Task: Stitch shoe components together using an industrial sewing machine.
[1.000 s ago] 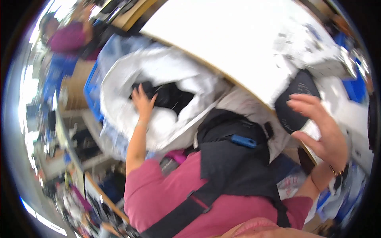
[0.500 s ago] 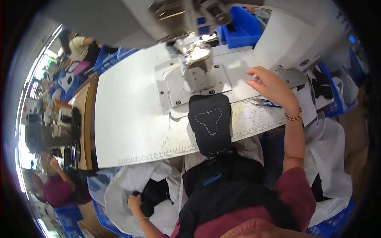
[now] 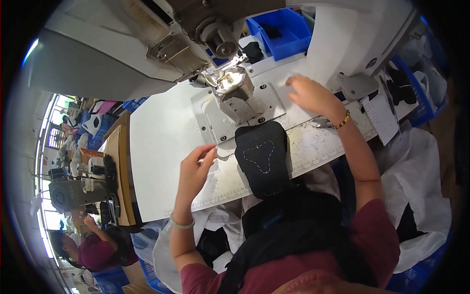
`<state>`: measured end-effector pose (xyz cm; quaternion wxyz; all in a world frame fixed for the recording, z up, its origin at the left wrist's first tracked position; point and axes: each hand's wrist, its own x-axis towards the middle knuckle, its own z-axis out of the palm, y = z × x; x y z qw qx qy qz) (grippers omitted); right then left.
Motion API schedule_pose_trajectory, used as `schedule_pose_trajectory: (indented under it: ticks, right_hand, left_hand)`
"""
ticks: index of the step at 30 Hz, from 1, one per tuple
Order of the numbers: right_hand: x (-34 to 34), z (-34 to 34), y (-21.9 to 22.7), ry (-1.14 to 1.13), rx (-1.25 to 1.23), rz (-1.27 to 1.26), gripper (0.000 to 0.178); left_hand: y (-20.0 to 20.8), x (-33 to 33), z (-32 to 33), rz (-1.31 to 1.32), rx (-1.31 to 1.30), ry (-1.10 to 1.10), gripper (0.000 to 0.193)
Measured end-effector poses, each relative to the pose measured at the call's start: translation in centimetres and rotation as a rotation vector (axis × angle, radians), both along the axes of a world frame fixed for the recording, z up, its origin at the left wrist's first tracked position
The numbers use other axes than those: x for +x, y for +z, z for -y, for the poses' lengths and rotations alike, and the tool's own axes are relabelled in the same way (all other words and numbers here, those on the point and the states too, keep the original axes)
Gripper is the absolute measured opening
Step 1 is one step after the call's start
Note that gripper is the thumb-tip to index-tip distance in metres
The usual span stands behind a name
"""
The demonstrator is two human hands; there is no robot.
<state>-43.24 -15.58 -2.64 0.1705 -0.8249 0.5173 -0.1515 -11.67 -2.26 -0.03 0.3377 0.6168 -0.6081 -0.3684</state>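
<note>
A black padded fabric piece (image 3: 263, 159) with a white dashed outline lies at the front of the white work table (image 3: 161, 142), its upper end close to the clamp (image 3: 237, 105) of an industrial sewing machine. Left of this piece hovers my left hand (image 3: 195, 169), thumb and fingers apart, holding nothing that I can see. My right hand (image 3: 316, 98) is over the table to the right of the clamp, fingers loosely bent and apart, with nothing visible in them. Small thread snips (image 3: 319, 122) lie just below my right wrist, partly hidden by it.
The machine's grey head (image 3: 105, 63) overhangs the table at upper left. Behind the clamp stands a blue bin (image 3: 289, 41). White cloth bags (image 3: 416, 171) with black pieces hang below the table edge on both sides. A co-worker (image 3: 100, 247) sits at far left.
My left hand has let go of the black piece in the white bag and come up over the table beside the outlined piece. My right hand has shifted slightly left; the view has turned.
</note>
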Motion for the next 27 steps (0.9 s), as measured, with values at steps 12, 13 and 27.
schedule_pose_trajectory:
  ticks: [12, 13, 27]
  right_hand:
    - [-3.6, 32.4, -1.5, -0.629, -0.358, 0.266, 0.041]
    - [0.0, 32.6, -3.0, -0.692, -0.053, 0.312, 0.044]
    - [1.6, 27.5, -0.6, -0.324, 0.359, 0.460, 0.046]
  left_hand:
    - [-3.8, -1.5, 3.1, 0.027, -0.167, 0.151, 0.024]
    - [-4.2, -0.9, 1.8, -0.024, -0.116, 0.234, 0.024]
    - [-8.3, 0.6, -3.6, -0.243, -0.007, 0.502, 0.020]
